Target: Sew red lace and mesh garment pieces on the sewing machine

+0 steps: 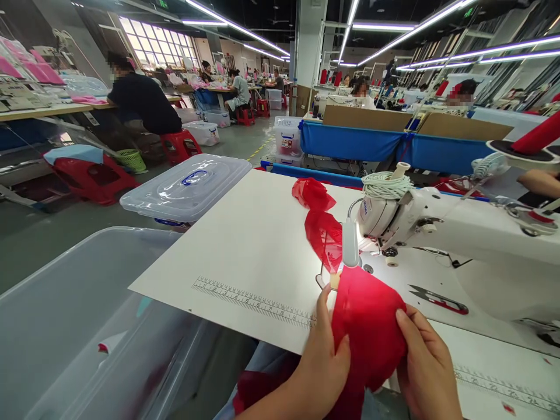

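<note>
A piece of red fabric point(367, 326) is stretched between my hands in front of the sewing machine point(446, 219). My left hand point(321, 356) grips its left edge, thumb on top and index finger pointing toward the needle area. At the right edge, my right hand point(426, 356) pinches the fabric between thumb and fingers. The far end of the piece reaches under the pale lamp-like part point(350, 244), which hides the needle. Behind it, sheer red pieces point(322, 236) trail across the white tabletop point(245, 245). More red cloth point(262, 388) hangs over my lap.
Thread snips point(440, 298) lie on the machine bed, right of the fabric. An open clear plastic bin point(100, 233) stands left of the table, with a lidded bin point(188, 186) behind it. A red thread cone point(538, 134) is at right. Other people sit at machines farther off.
</note>
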The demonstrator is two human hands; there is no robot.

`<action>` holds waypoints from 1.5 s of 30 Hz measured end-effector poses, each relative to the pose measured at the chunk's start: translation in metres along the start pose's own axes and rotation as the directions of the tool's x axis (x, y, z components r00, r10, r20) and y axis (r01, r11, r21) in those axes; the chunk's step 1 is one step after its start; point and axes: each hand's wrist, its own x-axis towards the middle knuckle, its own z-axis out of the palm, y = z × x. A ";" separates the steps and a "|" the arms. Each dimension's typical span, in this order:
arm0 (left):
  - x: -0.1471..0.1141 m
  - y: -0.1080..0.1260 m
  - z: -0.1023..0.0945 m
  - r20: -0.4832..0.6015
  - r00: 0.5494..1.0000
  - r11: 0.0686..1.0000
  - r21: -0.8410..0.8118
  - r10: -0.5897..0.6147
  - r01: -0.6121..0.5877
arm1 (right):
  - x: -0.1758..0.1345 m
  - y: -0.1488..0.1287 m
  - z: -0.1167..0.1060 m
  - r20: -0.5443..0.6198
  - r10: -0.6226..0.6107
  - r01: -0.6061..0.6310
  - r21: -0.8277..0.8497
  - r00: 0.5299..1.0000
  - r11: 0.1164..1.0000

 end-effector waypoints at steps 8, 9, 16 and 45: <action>0.038 0.046 -0.009 0.211 0.956 0.814 0.506 0.206 -0.287 | -0.018 0.002 0.004 0.119 -0.208 0.237 -0.359 0.971 0.903; 0.045 0.053 -0.007 0.219 0.960 0.813 0.518 0.175 -0.266 | -0.019 0.003 0.005 0.165 -0.256 0.302 -0.391 0.952 0.869; 0.067 0.071 -0.003 0.395 0.918 0.820 0.530 -0.016 -0.214 | -0.022 0.014 0.002 0.374 -0.441 0.578 -0.543 0.816 0.609; 0.040 0.042 -0.019 0.412 0.840 0.933 0.083 -0.353 0.351 | -0.048 0.027 -0.027 0.476 -0.576 0.741 -0.518 0.665 0.427</action>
